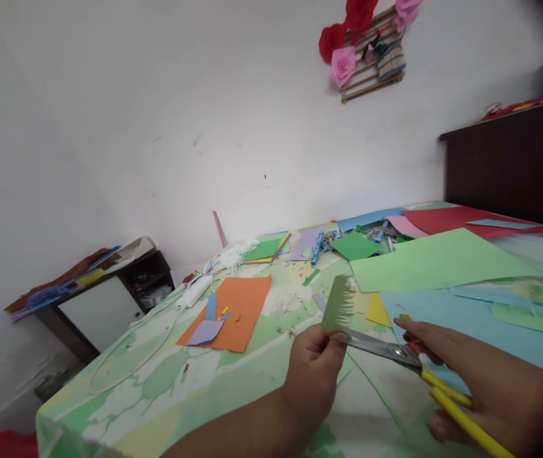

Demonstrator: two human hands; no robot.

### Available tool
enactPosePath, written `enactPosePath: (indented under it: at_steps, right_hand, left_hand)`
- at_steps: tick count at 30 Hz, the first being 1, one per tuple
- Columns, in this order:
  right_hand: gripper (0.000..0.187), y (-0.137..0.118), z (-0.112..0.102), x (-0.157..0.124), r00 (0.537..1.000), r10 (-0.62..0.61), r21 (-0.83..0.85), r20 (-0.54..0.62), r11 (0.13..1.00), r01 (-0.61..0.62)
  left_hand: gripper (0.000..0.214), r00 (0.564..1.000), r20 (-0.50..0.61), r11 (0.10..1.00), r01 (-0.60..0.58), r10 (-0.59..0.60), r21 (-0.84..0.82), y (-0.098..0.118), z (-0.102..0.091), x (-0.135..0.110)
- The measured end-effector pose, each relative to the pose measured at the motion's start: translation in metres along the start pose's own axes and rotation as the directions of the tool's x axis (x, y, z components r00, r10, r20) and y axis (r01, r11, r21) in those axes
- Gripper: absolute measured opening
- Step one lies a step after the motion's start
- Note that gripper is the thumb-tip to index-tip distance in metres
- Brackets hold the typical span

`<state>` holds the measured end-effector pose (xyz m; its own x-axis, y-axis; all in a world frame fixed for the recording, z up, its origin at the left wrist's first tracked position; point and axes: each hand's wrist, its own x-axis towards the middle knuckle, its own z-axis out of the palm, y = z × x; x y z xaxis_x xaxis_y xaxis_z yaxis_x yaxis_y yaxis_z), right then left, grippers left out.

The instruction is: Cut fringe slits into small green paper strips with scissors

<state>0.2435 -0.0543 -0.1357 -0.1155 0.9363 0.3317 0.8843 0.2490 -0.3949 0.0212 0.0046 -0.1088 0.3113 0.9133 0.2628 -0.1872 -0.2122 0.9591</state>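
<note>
My left hand pinches the lower end of a small olive-green piece of paper. Its right edge is cut into a row of pointed fringes. In my right hand is a pair of scissors with metal blades and yellow handles. The blades point left, and their tips reach the bottom of the paper beside my left thumb. Whether the blades are slightly parted there is hard to see. Under my hands lie a light blue sheet and a yellow paper scrap.
An orange sheet with paper scraps lies left of my hands. Beyond it are a white power strip and a cord. Light green and red sheets cover the right side. A wall stands behind the table.
</note>
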Motion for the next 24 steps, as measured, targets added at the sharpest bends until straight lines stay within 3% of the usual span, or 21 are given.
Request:
enactPosePath:
  at_steps: [9,24]
  right_hand:
    - [0.074,-0.012,-0.003,0.003,0.998,-0.017,-0.001,0.059,1.000,0.017]
    - [0.064,-0.027,-0.017,0.006,0.997,-0.018,0.064,0.079,0.998,0.012]
  left_hand:
    - [0.040,0.995,0.093,0.996,-0.052,0.045,0.070,0.006,0.001,-0.004]
    - [0.047,0.997,0.072,0.989,-0.016,0.005,0.145,0.009,0.000,-0.007]
